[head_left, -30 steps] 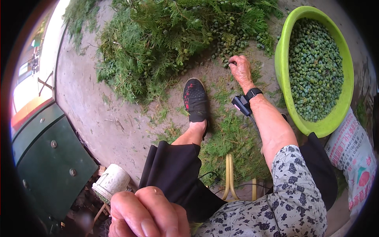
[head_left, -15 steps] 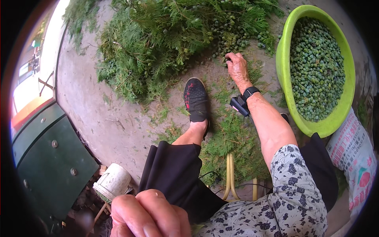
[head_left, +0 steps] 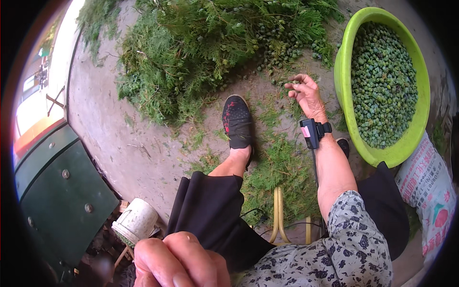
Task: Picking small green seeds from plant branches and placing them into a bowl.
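Palm turned partly up, my right hand (head_left: pixel 307 94) is raised just over the floor between the branch pile and the basin. Its fingers are curled in, and a bit of green shows between them, seemingly small green cones. Small round green cones (head_left: pixel 279 48) lie loose at the right edge of a heap of feathery green conifer branches (head_left: pixel 191 52). A lime-green basin (head_left: pixel 340 79) at the right is filled with such cones. Close at the lower edge, my left hand (head_left: pixel 181 260) has its fingers bent and pressed together; anything inside them is hidden.
My black shoe (head_left: pixel 236 122) stands before the heap, with plucked sprigs (head_left: pixel 282 167) scattered beside it. A printed sack (head_left: pixel 430 191) lies below the basin. At left are a dark green panel (head_left: pixel 62 201) and a tipped white bucket (head_left: pixel 138 220). Pale yellow curved legs (head_left: pixel 277 215) show low.
My right hand has left the loose cones at the heap, moving right and nearer, and has rolled palm-up. My left hand has hardly moved.
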`<state>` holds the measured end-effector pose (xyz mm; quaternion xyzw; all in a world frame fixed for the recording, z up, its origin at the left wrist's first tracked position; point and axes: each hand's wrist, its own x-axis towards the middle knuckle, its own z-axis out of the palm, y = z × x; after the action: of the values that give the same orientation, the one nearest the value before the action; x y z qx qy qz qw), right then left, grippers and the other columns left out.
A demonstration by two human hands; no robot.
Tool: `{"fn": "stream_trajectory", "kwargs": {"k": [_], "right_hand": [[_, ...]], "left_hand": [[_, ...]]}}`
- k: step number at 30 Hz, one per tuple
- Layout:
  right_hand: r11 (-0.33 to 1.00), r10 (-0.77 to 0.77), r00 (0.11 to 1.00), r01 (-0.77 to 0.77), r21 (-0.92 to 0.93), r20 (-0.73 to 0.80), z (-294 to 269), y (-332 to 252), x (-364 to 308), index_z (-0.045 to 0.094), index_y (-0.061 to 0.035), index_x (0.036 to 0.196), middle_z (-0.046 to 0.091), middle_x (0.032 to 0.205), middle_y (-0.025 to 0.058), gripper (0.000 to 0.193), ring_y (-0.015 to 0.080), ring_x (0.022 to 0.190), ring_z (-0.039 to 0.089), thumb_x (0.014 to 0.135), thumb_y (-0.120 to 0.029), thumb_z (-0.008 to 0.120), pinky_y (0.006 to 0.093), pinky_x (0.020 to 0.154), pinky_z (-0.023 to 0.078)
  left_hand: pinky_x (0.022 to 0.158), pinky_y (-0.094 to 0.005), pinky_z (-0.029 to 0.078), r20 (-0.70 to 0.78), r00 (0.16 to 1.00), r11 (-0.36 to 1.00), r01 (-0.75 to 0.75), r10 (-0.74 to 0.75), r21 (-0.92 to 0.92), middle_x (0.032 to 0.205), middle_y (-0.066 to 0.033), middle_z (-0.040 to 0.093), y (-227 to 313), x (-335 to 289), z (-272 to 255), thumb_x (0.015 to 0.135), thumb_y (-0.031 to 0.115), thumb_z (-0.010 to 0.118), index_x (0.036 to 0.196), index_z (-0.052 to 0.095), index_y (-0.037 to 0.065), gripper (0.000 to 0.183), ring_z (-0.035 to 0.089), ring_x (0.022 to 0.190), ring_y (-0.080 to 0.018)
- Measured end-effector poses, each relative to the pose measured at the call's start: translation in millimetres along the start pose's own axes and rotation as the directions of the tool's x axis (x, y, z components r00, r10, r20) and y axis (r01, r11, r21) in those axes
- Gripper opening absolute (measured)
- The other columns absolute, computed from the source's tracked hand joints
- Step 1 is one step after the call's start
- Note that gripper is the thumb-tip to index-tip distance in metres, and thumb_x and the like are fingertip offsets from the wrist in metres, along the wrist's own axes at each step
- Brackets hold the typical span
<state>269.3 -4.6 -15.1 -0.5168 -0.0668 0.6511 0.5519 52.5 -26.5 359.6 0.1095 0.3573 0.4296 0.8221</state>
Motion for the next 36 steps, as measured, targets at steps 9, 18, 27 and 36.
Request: {"fn": "stream_trajectory", "kwargs": {"k": [9, 18, 27, 36], "right_hand": [[0.369, -0.374, 0.907, 0.335, -0.867, 0.192, 18, 30, 27, 0.063, -0.0065, 0.089, 0.059, 0.081, 0.0083, 0.025, 0.022, 0.076, 0.058, 0.066, -0.003, 0.071, 0.0333, 0.066, 0.048], [0.92, -0.07, 0.996, 0.086, -0.383, 0.055, 12, 16, 15, 0.059, -0.002, 0.088, 0.057, 0.081, 0.0038, 0.013, 0.0168, 0.082, 0.059, 0.076, -0.001, 0.062, 0.0304, 0.067, 0.05], [0.399, -0.53, 0.846, 0.306, -0.865, 0.055, 40, 32, 51, 0.058, -0.0042, 0.096, 0.06, 0.072, 0.0064, 0.027, 0.0193, 0.07, 0.059, 0.071, -0.006, 0.069, 0.032, 0.063, 0.048], [0.147, -0.615, 0.768, 0.332, -0.932, 0.177, 48, 53, 62, 0.055, -0.0048, 0.099, 0.058, 0.085, 0.019, 0.028, 0.0339, 0.079, 0.059, 0.072, -0.002, 0.062, 0.0403, 0.07, 0.047]], "left_hand": [[0.049, -0.0236, 0.049, -0.032, 0.999, 1.0, -0.005, 0.006, 0.018, 0.09, -0.014, 0.051, -1, 0, 3, 0.094, 0.026, 0.045, 0.095, 0.051, 0.003, 0.023, 0.055, 0.062, -0.0187], [0.05, -0.0232, 0.048, -0.028, 0.998, 0.998, -0.056, 0.057, 0.029, 0.09, -0.0143, 0.051, -1, 1, -2, 0.094, 0.025, 0.045, 0.095, 0.051, 0.003, 0.023, 0.054, 0.062, -0.0191], [0.051, -0.0235, 0.048, -0.016, 1.0, 1.0, -0.018, 0.018, -0.001, 0.088, -0.0153, 0.051, 4, 0, -2, 0.094, 0.023, 0.045, 0.094, 0.05, 0.002, 0.022, 0.053, 0.06, -0.0195], [0.05, -0.0232, 0.048, 0.015, 1.0, 1.0, -0.02, 0.02, -0.015, 0.087, -0.0162, 0.05, 4, 1, -4, 0.093, 0.02, 0.046, 0.093, 0.051, 0.0, 0.021, 0.052, 0.056, -0.0195]]}}
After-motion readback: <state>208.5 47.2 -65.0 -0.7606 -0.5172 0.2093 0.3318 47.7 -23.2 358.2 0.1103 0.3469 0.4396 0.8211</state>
